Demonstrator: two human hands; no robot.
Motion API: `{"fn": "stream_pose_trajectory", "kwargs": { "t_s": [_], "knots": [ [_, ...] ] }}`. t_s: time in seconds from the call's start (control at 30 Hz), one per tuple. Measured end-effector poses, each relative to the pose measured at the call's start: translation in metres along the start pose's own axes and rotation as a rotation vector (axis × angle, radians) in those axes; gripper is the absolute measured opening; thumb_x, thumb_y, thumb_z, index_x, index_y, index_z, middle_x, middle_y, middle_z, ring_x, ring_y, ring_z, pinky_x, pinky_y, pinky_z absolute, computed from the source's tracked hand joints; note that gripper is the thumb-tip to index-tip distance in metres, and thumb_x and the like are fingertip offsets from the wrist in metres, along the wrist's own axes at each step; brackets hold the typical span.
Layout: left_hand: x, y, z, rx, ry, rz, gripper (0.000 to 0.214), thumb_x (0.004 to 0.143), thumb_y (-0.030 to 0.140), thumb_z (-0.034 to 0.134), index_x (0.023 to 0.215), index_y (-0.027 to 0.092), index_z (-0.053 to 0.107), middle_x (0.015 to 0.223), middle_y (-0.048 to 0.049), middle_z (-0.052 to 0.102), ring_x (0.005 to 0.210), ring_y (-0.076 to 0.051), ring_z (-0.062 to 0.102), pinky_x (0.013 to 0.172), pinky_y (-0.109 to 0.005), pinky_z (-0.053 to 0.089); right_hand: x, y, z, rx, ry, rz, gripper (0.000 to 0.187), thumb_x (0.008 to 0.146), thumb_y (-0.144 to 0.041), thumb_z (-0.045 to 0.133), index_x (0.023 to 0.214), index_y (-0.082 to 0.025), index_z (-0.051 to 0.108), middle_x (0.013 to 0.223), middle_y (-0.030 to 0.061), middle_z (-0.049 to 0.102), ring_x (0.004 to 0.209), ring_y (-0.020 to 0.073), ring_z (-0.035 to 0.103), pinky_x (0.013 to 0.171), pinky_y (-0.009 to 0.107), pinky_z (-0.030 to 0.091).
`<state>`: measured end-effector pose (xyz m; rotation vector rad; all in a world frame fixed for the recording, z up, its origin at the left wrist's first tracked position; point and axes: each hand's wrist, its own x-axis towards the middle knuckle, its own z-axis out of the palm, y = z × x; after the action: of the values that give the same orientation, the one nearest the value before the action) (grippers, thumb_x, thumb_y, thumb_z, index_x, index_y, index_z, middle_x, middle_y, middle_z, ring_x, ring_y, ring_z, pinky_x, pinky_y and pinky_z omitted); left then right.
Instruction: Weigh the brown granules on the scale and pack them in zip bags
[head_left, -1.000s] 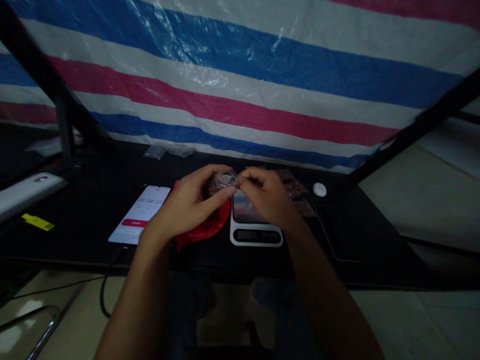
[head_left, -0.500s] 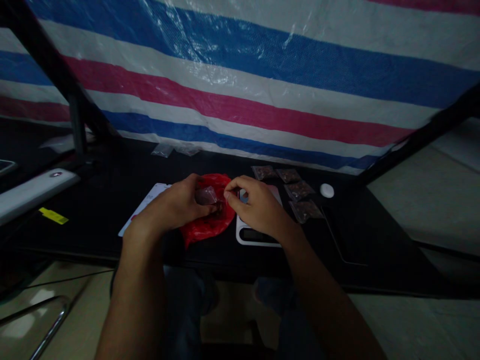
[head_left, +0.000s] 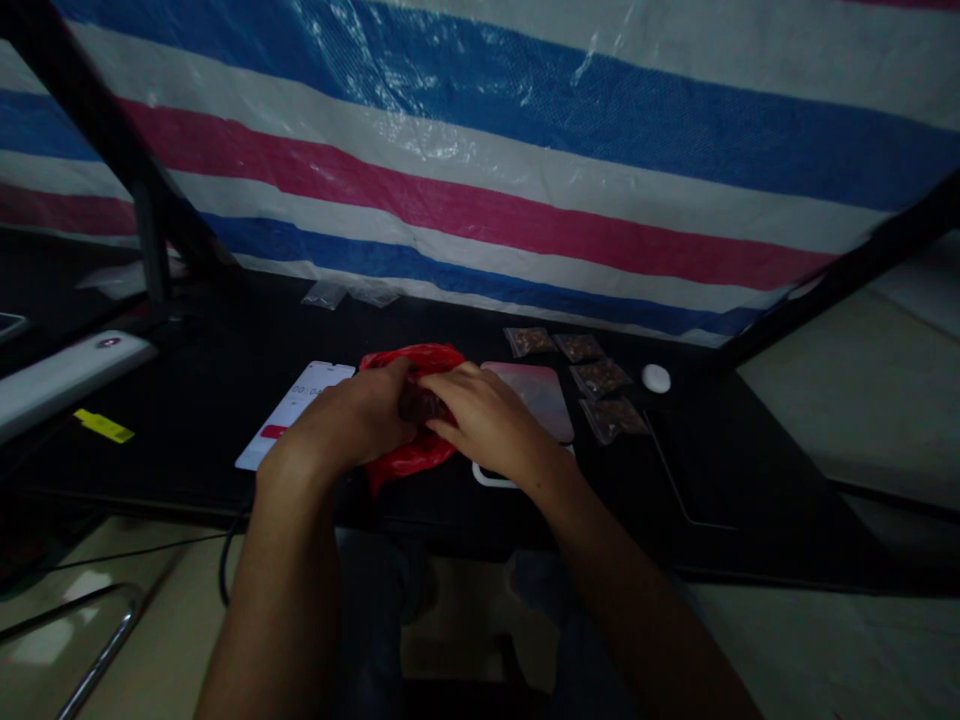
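My left hand (head_left: 364, 412) is closed around a small clear plastic bag (head_left: 421, 403) over an opened red plastic bag (head_left: 409, 460). Brown bits show dimly between the hands. From the other side, my right hand (head_left: 487, 415) reaches in over the red bag, its fingers curled beside the clear bag. Its fingertips are in shadow, so what they grip cannot be made out. Partly under my right wrist lies a white kitchen scale (head_left: 529, 395) with a pinkish shiny plate; its display is mostly covered.
Several filled clear packets (head_left: 600, 378) lie right of the scale, near a round white object (head_left: 655, 378) and a dark flat device (head_left: 686, 470). A phone (head_left: 300, 405) showing a timer lies left. Flat clear bags (head_left: 349, 293) are at the back, a yellow tag (head_left: 103, 425) far left.
My right hand has moved left from above the scale to the clear bag, uncovering the scale's plate. My left hand has stayed over the red bag.
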<state>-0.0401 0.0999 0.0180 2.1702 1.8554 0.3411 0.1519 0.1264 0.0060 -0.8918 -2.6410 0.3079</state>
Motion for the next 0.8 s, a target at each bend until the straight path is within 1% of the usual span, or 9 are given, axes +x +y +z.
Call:
{"fn": "stream_pose_trajectory", "kwargs": {
  "t_s": [0.07, 0.13, 0.27, 0.37, 0.47, 0.6, 0.67, 0.73, 0.8],
  "knots": [
    [0.0, -0.001, 0.0, 0.003, -0.004, -0.002, 0.042, 0.08, 0.033, 0.067, 0.121, 0.025, 0.07, 0.086, -0.0081, 0.08, 0.07, -0.026, 0.075, 0.059, -0.031, 0.048, 0.0, -0.001, 0.0, -0.029, -0.022, 0.003, 0.037, 0.095, -0.016, 0.074, 0.131, -0.013, 0.067, 0.131, 0.0136, 0.074, 0.121, 0.0292, 0.064, 0.105, 0.045, 0.049],
    [-0.001, 0.0, 0.0, -0.033, -0.003, 0.025, 0.047, 0.081, 0.03, 0.067, 0.127, 0.027, 0.068, 0.091, -0.0076, 0.081, 0.072, -0.026, 0.075, 0.062, -0.031, 0.05, 0.001, -0.002, -0.001, -0.067, -0.031, 0.023, 0.035, 0.095, -0.019, 0.075, 0.129, -0.015, 0.068, 0.13, 0.0135, 0.074, 0.123, 0.03, 0.062, 0.103, 0.046, 0.049],
    [-0.002, 0.007, -0.002, -0.023, -0.026, 0.039, 0.066, 0.083, 0.022, 0.063, 0.149, 0.026, 0.058, 0.115, -0.012, 0.081, 0.093, -0.03, 0.077, 0.074, -0.035, 0.054, 0.004, -0.006, -0.002, -0.121, -0.01, 0.035, 0.039, 0.092, -0.022, 0.078, 0.128, -0.013, 0.067, 0.132, 0.0158, 0.072, 0.126, 0.033, 0.059, 0.101, 0.048, 0.049],
    [-0.003, 0.012, -0.004, 0.0, -0.049, 0.035, 0.07, 0.086, 0.019, 0.059, 0.155, 0.024, 0.052, 0.12, -0.0146, 0.08, 0.097, -0.032, 0.077, 0.077, -0.038, 0.054, 0.005, -0.009, 0.0, -0.13, -0.016, 0.049, 0.039, 0.091, -0.021, 0.077, 0.126, -0.012, 0.064, 0.125, 0.0168, 0.074, 0.12, 0.0334, 0.062, 0.097, 0.048, 0.049],
    [-0.003, 0.011, -0.004, -0.048, -0.016, 0.062, 0.068, 0.085, 0.02, 0.061, 0.153, 0.026, 0.055, 0.117, -0.0127, 0.081, 0.097, -0.031, 0.077, 0.079, -0.038, 0.055, 0.005, -0.01, 0.001, -0.149, -0.01, 0.064, 0.038, 0.092, -0.021, 0.075, 0.126, -0.013, 0.063, 0.119, 0.0166, 0.074, 0.116, 0.0332, 0.064, 0.095, 0.048, 0.048],
    [0.001, 0.002, -0.001, -0.098, 0.064, 0.092, 0.069, 0.079, 0.023, 0.068, 0.148, 0.025, 0.061, 0.126, -0.0123, 0.078, 0.112, -0.034, 0.074, 0.097, -0.044, 0.056, 0.004, -0.008, 0.003, -0.15, 0.02, 0.079, 0.037, 0.094, -0.02, 0.071, 0.129, -0.013, 0.064, 0.121, 0.0163, 0.075, 0.118, 0.0333, 0.063, 0.095, 0.047, 0.046],
    [0.002, -0.002, -0.001, -0.109, 0.09, 0.108, 0.065, 0.077, 0.023, 0.069, 0.142, 0.027, 0.065, 0.131, -0.0106, 0.077, 0.118, -0.035, 0.072, 0.103, -0.045, 0.054, 0.004, -0.006, 0.005, -0.124, 0.025, 0.076, 0.032, 0.096, -0.02, 0.07, 0.127, -0.015, 0.067, 0.123, 0.0144, 0.076, 0.118, 0.0322, 0.063, 0.094, 0.045, 0.045],
    [0.001, -0.006, -0.002, -0.132, 0.11, 0.116, 0.06, 0.077, 0.023, 0.069, 0.136, 0.029, 0.07, 0.128, -0.0084, 0.078, 0.117, -0.034, 0.072, 0.102, -0.044, 0.056, 0.005, -0.003, 0.007, -0.096, 0.024, 0.064, 0.024, 0.097, -0.021, 0.069, 0.121, -0.018, 0.071, 0.122, 0.0116, 0.077, 0.115, 0.0301, 0.064, 0.092, 0.043, 0.043],
    [0.0, -0.007, -0.003, -0.154, 0.113, 0.099, 0.056, 0.076, 0.024, 0.07, 0.132, 0.03, 0.072, 0.12, -0.0074, 0.081, 0.11, -0.033, 0.075, 0.096, -0.041, 0.059, 0.005, -0.002, 0.008, -0.077, 0.032, 0.054, 0.017, 0.098, -0.02, 0.068, 0.114, -0.019, 0.073, 0.117, 0.0093, 0.079, 0.111, 0.0279, 0.065, 0.089, 0.041, 0.041]
  ]
}}
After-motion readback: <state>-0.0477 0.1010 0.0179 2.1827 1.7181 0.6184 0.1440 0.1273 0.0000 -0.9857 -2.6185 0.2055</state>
